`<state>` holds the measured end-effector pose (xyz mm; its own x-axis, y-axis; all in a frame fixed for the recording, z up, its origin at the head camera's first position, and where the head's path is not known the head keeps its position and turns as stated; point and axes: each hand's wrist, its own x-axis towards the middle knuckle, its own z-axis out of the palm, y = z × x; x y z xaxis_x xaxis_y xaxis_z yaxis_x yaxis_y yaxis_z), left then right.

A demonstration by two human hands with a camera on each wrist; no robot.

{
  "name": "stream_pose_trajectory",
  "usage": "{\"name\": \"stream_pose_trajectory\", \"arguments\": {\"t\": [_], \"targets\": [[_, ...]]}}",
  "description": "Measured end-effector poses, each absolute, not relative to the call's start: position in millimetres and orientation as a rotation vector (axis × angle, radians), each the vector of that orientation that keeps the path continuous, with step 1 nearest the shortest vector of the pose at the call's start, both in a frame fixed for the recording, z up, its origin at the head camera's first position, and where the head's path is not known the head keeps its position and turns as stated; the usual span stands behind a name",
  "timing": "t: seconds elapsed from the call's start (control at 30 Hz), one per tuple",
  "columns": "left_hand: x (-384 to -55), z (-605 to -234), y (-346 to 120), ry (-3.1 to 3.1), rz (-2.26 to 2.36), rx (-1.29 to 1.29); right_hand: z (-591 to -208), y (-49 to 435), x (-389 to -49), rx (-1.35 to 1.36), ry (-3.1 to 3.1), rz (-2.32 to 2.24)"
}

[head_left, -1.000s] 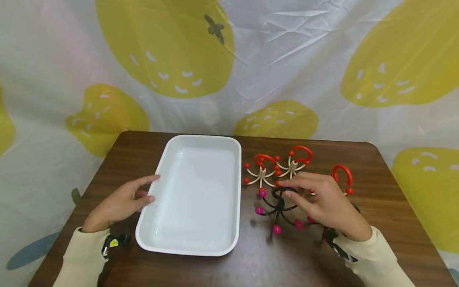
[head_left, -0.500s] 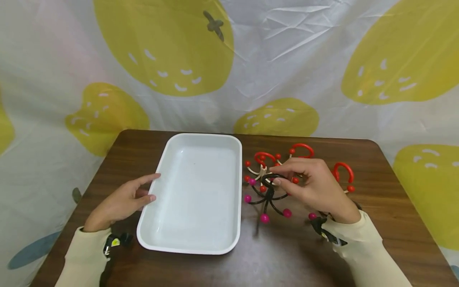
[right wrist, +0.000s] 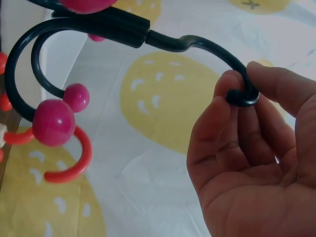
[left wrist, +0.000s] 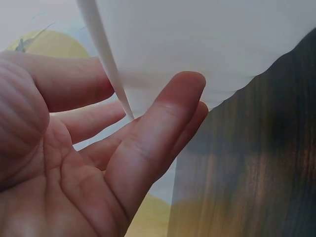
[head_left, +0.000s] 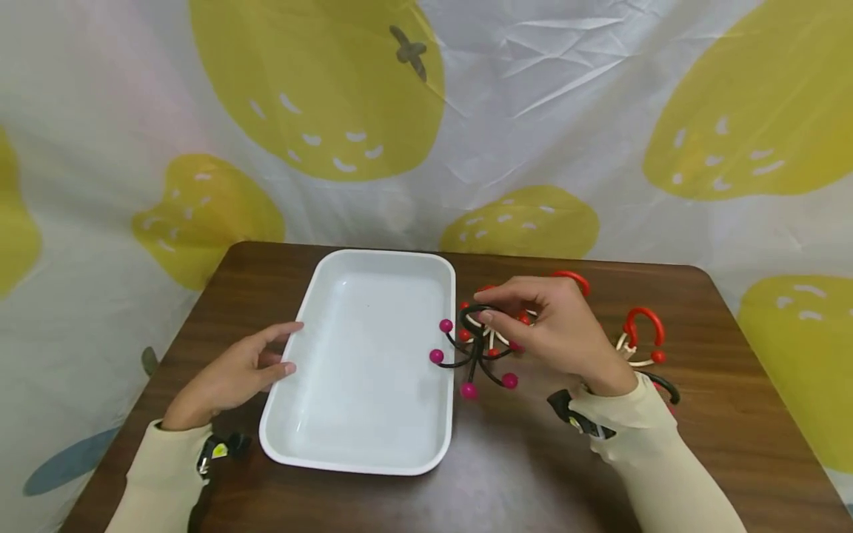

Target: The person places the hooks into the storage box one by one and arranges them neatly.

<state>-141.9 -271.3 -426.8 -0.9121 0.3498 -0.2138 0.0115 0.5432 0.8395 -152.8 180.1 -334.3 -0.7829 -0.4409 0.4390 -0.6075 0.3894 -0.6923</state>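
My right hand pinches the curved top of a black multi-arm hanger hook with pink ball tips. The hanger hook is held up, its left arms overlapping the right rim of a white tray in the head view. In the right wrist view, thumb and fingers close around the hook's curled end. My left hand holds the tray's left rim. The left wrist view shows its fingers against the outer wall under the rim.
White hanger hooks with red tops stand on the brown table right of the tray, partly hidden by my right hand. Another black hook lies by the right forearm. A patterned cloth hangs behind the table.
My right hand has carried the black hanger hook up and left, from beside the white hooks to the tray's right rim. The left hand has stayed on the tray.
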Motion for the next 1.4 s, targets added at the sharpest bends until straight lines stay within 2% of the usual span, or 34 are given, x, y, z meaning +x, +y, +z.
{"name": "stream_pose_trajectory", "arguments": {"t": [0.33, 0.63, 0.83, 1.4], "targets": [[-141.4, -425.3, -269.1, 2.471, 1.242, 0.237, -321.5, 150.9, -163.7, 0.875, -2.504, 1.460], [-136.9, -427.9, -267.2, 2.465, 1.238, 0.199, -324.8, 121.3, -179.9, 0.904, -2.517, 1.461], [-138.9, -426.8, -266.3, 2.471, 1.245, 0.212, -325.5, 105.6, -197.1, 0.911, -2.548, 1.456], [-138.3, -431.6, -268.1, 2.430, 1.297, 0.259, -350.1, 71.8, -252.3, 0.709, -2.599, 1.656]]}}
